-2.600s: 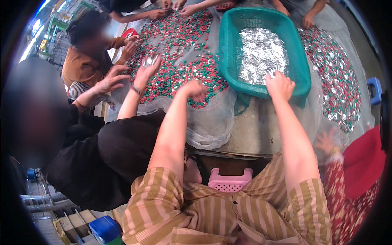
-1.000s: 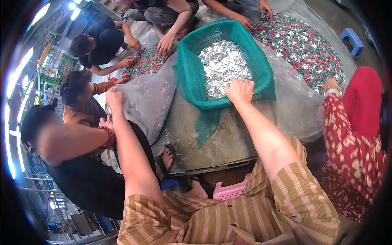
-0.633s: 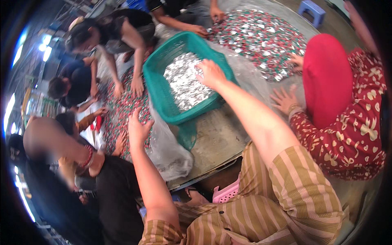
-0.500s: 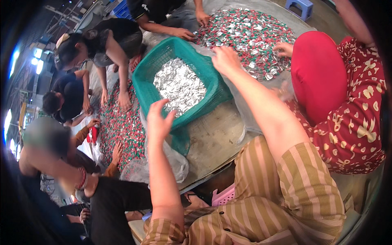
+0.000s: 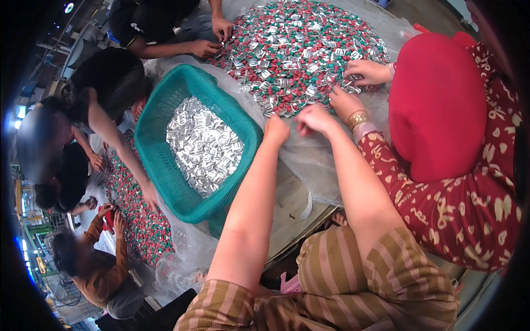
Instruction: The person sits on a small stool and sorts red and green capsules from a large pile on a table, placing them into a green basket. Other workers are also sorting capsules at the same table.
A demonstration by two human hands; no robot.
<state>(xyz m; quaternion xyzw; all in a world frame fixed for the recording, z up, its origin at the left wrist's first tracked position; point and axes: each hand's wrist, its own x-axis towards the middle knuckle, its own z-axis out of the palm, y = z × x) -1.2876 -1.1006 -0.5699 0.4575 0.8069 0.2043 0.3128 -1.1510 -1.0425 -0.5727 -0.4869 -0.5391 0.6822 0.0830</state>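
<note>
At the near edge of a pile of small silver, red and green pieces (image 5: pixel 298 55), my left hand (image 5: pixel 277 131) is closed, its fingertips turned down and hidden. My right hand (image 5: pixel 316 118) is just to the right of it, above the plastic sheet, blurred by motion with its fingers bent. What either hand holds, if anything, cannot be made out. Left of my left forearm stands a teal basket (image 5: pixel 234 113) lined with netting. Inside lies a heap of flat silver pieces (image 5: pixel 201 149) shaped like can tabs.
A person in a red headscarf (image 5: pixel 436 105) sits close on my right, both hands at the pile. Another person's hands (image 5: pixel 212 41) work at its far left. More people reach into a second pile (image 5: pixel 135 204) beyond the basket. A clear plastic sheet (image 5: pixel 314 160) lies under the pile.
My left hand has moved from over the basket to the pile's near edge. My right hand now hovers beside it. The view has shifted, bringing the right neighbour's two hands into sight.
</note>
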